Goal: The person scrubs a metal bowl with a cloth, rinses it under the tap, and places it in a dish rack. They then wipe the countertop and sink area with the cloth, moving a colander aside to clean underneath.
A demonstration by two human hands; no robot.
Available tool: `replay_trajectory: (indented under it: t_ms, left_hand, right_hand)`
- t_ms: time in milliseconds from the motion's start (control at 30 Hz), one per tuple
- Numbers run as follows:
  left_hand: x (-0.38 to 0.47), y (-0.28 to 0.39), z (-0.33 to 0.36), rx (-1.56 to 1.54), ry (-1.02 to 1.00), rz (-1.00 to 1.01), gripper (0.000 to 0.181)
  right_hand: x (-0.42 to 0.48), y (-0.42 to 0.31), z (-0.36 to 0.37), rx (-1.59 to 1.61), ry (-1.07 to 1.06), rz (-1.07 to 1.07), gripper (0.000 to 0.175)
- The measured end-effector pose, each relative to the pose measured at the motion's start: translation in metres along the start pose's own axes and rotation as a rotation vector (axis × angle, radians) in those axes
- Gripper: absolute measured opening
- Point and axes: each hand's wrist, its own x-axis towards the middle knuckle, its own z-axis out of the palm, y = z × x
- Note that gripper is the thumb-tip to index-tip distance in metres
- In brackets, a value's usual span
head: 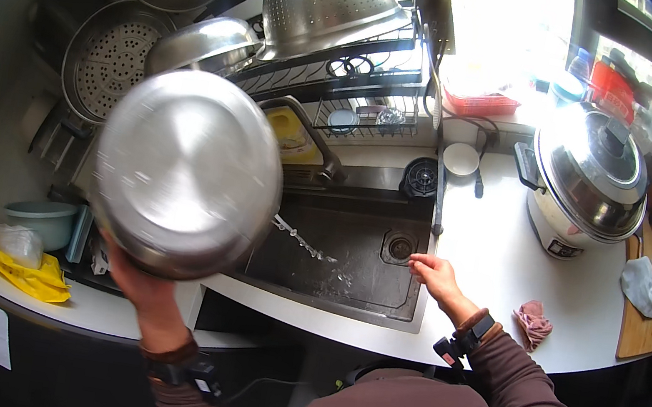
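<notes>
My left hand [140,283] grips the lower rim of a large round stainless steel pot [188,170], raised left of the sink. Its shiny underside faces me, so the inside is hidden, as are most of my left fingers. A thin stream of water [301,241] runs into the dark sink basin [302,276] from beyond the pot's right side. Over the sink's right rim, close to the drain [400,247], hovers my right hand [435,275], fingers loosely bent and nothing visible in them. Behind the sink stands a dark faucet [316,139], partly covered by the pot.
Steamer trays [116,61] and a metal colander [329,14] crowd the back left, beside a black dish rack [372,103]. An electric cooker [589,179] stands right, near a pink cloth [532,325] and wooden board [635,332]. A plastic basin [42,221] sits left.
</notes>
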Motion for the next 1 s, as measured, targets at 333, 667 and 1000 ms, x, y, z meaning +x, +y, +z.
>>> replay_trajectory:
  t_ms: [333,667,1000]
  left_hand:
    - [0.158,0.035,0.161,-0.323,0.028,-0.045,0.036]
    - [0.209,-0.067,0.263,-0.577,0.073,-0.260,0.038]
    - [0.197,-0.086,0.258,-0.211,0.333,-0.457,0.029]
  right_hand:
    - [-0.054,0.021,-0.023,-0.107,0.027,0.121,0.026]
    - [-0.091,0.057,-0.057,-0.012,0.214,0.136,0.027]
    - [-0.097,0.069,-0.058,-0.028,0.212,0.180,0.028]
